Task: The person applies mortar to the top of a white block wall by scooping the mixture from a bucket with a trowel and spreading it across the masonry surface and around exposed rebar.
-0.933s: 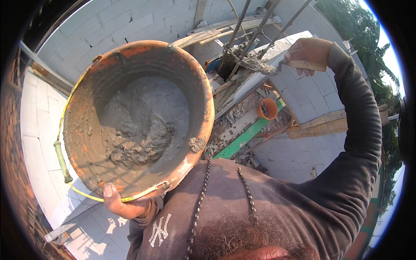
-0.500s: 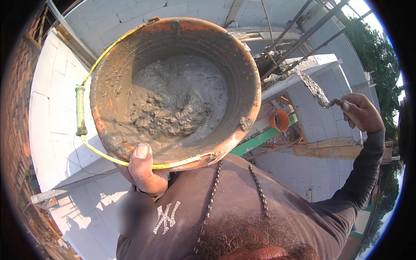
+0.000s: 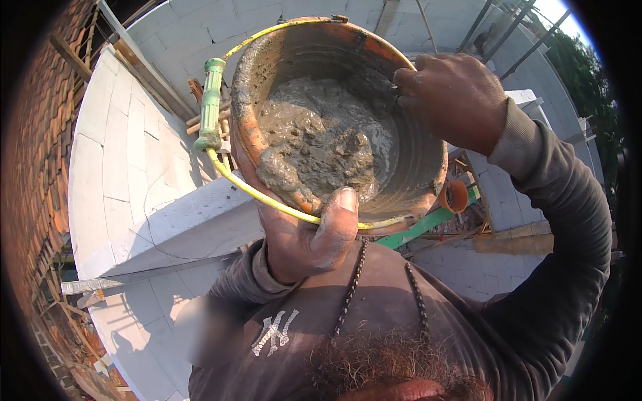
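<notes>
An orange bucket (image 3: 428,170), caked with mortar, is tilted in front of my chest. Wet grey mortar (image 3: 328,140) lies inside, some smeared over the rim by my thumb. My left hand (image 3: 311,240) is closed on the near rim, thumb over the yellow bail handle (image 3: 257,194) and the other fingers underneath. The bail's green grip (image 3: 210,103) sticks out at the left. At the bucket's right rim, my right hand (image 3: 458,100) is closed round the trowel's handle, mostly hidden by the fingers. The trowel's blade (image 3: 374,83) reaches into the bucket and is hard to make out.
White block walls (image 3: 110,154) surround me, with a pale ledge (image 3: 177,217) below left. Roof tiles (image 3: 33,180) slope along the far left. Farther off at the right are another orange bucket (image 3: 455,196), a green beam (image 3: 428,220) and leaning poles (image 3: 511,37).
My right hand has swung left with the trowel, from out at the right to the bucket. The bucket has shifted right and tilted more, its bail turning with it.
</notes>
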The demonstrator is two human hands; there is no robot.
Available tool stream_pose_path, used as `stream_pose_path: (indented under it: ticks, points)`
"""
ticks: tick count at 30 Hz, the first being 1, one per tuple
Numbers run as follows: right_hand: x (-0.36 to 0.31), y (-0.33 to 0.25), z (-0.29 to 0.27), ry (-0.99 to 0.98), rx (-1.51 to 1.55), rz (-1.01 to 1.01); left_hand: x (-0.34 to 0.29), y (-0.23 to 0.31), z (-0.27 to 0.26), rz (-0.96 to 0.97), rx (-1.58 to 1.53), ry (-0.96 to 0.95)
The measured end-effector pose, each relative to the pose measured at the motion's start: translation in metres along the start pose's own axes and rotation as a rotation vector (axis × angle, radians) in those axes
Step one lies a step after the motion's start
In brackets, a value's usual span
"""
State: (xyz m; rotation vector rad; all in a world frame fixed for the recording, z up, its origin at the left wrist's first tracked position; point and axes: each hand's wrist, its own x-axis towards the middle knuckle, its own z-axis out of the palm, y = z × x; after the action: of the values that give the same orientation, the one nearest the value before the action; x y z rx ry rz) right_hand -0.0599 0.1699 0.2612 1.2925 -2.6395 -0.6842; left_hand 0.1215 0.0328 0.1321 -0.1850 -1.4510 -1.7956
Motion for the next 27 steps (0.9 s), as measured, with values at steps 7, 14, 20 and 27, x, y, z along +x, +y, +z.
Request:
stream_pose_path:
  ticks: [7,14,20,27]
  points:
    - [0.007,0.009,0.026,-0.038,0.507,-0.140,-0.005,-0.010,0.001,0.048,0.043,-0.057]
    - [-0.017,0.020,0.019,-0.044,0.925,-0.268,-0.001,-0.001,-0.004,0.044,0.102,-0.077]
    - [-0.052,0.050,-0.005,-0.038,1.070,-0.165,-0.012,0.007,-0.008,-0.116,0.014,0.114]
    - [-0.132,0.110,-0.006,0.000,1.040,0.269,-0.054,-0.034,-0.079,0.124,0.561,0.328]
